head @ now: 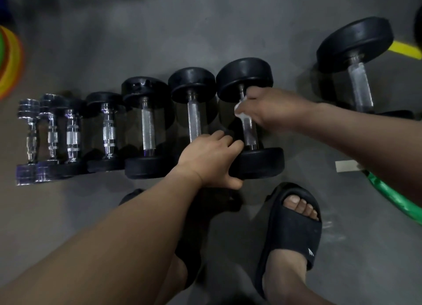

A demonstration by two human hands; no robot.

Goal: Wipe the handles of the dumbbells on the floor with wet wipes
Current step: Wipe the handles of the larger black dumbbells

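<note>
two bare arms meet at one dumbbell [255,161] on the floor [159,42], its handle [250,131] running 12 to 6 o'clock. the left hand [210,161], reaching from 7 o'clock, curls its fingers [230,145] over the near black head. the right hand [269,108], from 3 o'clock, grips a white wet wipe [242,114] round the handle's far end.

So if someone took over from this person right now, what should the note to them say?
Right hand: grips the wet wipe around the handle of the row's rightmost dumbbell.
Left hand: holds that dumbbell's near head.
The other dumbbells lie in a row to its left; a larger dumbbell lies apart on the right.
Done: cannot tell which handles are wiped. Left: finish this handle, then the rest.
</note>
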